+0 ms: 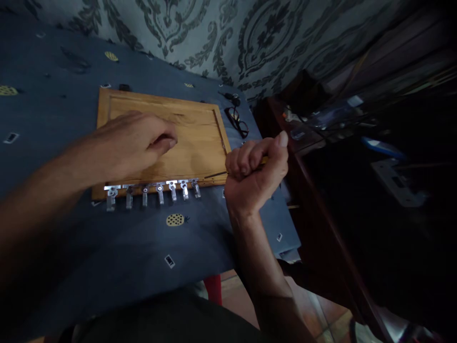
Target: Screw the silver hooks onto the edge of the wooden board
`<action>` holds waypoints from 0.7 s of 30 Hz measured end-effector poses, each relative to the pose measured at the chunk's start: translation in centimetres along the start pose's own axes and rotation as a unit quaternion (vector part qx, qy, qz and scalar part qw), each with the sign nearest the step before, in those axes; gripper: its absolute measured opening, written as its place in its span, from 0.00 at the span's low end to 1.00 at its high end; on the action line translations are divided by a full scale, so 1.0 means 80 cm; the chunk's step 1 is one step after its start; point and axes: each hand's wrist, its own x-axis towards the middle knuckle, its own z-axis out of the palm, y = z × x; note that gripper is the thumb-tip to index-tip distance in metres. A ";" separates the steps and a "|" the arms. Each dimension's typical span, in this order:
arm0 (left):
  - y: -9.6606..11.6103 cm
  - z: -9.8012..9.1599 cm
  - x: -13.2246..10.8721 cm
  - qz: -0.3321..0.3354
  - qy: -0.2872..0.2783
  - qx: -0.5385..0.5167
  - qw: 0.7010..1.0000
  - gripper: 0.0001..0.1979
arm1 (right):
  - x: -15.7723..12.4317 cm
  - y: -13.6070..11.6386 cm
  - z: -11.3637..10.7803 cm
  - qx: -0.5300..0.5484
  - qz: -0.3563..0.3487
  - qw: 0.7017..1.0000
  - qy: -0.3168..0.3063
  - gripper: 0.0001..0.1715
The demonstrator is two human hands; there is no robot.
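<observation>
A framed wooden panel [200,138], like a cabinet door, lies flat on the blue patterned cloth. Along its near edge sits a row of several small metal hinges [160,193], their arms sticking out past the edge. Above the panel's left half is my left hand [143,136], its fingers curled and the thumb close to the index finger; whatever is between them, if anything, is hidden. My right hand [255,171] is wrapped round a screwdriver [216,175] at the panel's right near corner. The thin shaft points left, towards small dark holes near the edge, and the handle is mostly covered by my fingers.
Eyeglasses [237,121] and a dark key-like item [233,98] lie beyond the panel's right corner. To the right stands dark wooden furniture [321,205] bearing a clear plastic bottle [332,114] and a blue object [382,146]. A patterned curtain [214,38] hangs behind.
</observation>
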 end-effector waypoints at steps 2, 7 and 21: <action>0.000 0.000 -0.001 -0.013 -0.002 0.019 1.000 0.17 | 0.000 0.000 0.003 0.013 0.005 1.000 0.005 0.39; 0.004 -0.002 -0.004 -0.006 -0.016 0.025 1.000 0.16 | -0.002 0.002 0.005 0.050 0.002 0.999 0.006 0.39; 0.010 0.035 -0.038 0.042 -0.110 -0.024 0.993 0.18 | -0.018 -0.009 0.008 0.020 -0.051 0.998 0.006 0.37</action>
